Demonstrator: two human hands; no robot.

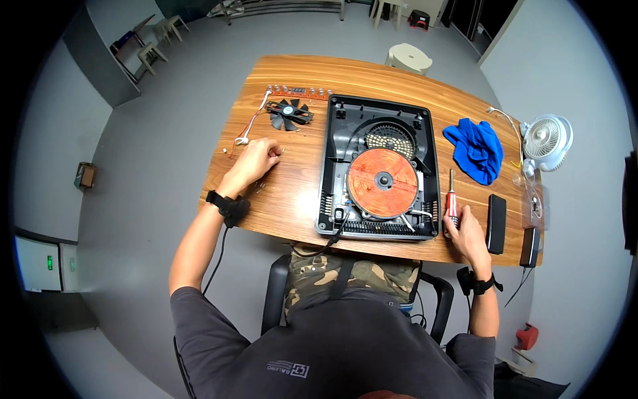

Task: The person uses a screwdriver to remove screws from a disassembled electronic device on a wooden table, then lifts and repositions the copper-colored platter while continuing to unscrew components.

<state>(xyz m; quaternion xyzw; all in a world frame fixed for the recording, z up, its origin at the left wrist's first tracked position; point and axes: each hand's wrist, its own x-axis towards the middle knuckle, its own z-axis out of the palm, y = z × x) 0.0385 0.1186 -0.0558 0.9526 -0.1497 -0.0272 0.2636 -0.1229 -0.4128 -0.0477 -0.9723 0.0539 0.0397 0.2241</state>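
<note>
My right hand (pixel 467 234) is closed around the red handle of a screwdriver (pixel 452 203), whose metal shaft points away from me beside the open appliance. My left hand (pixel 259 159) rests on the table with its fingers pinched together. A tiny screw-like piece (pixel 283 150) shows at those fingertips; whether they grip anything is too small to tell. Between my hands lies the black base of an induction cooker (pixel 325 173), its inside exposed. A round copper coil (pixel 367 174) sits in it, in front of a round vent grille (pixel 391 137).
Beyond my left hand lie a black fan (pixel 287 114) and a narrow circuit board (pixel 299 92) with wires. Small screws (pixel 260 186) are near my left wrist. On the right are a blue cloth (pixel 476 149), a black case (pixel 496 224) and a white desk fan (pixel 547 141).
</note>
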